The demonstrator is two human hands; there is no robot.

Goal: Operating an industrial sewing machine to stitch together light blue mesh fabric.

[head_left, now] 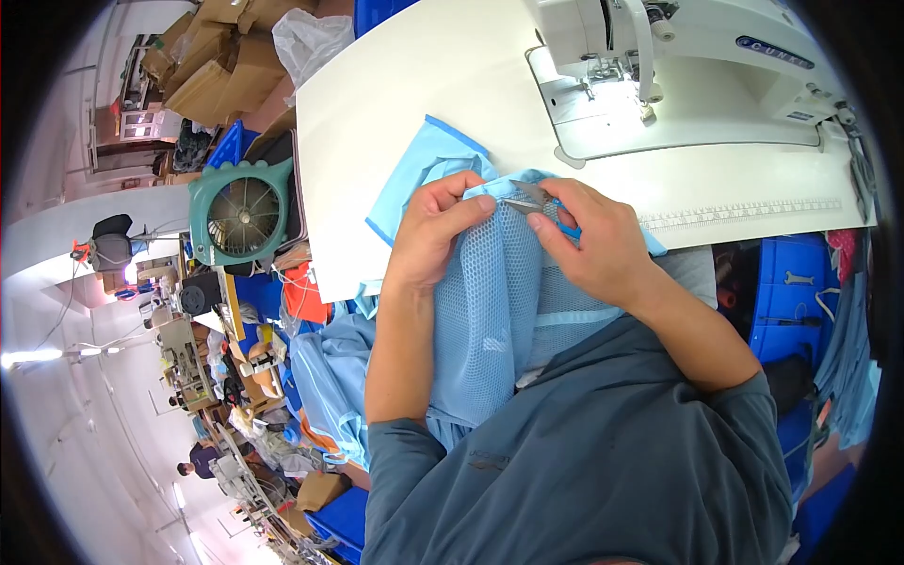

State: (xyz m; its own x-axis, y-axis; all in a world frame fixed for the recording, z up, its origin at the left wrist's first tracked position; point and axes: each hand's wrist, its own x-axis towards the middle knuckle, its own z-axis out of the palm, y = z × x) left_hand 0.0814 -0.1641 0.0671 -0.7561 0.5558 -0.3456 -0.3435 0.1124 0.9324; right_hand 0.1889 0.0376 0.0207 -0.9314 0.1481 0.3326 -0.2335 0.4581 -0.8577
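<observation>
A light blue mesh garment (485,301) hangs over the table's near edge and down across my lap. My left hand (441,221) pinches its upper edge between thumb and fingers. In my right hand (595,231) is a small pair of scissors (529,196) with blue handles, the blades parted and pointing left at the pinched edge. Whether the blades touch the cloth I cannot tell. Behind my left hand, a smooth light blue panel with a darker blue border (424,169) lies on the white table (377,85).
A sewing machine (603,71) with its lamp lit stands at the table's far right. Along the near right edge runs a ruler strip (744,215). A green fan (240,215) stands left of the table. Blue bins (791,292) are at the right, cardboard boxes (226,80) at the far left.
</observation>
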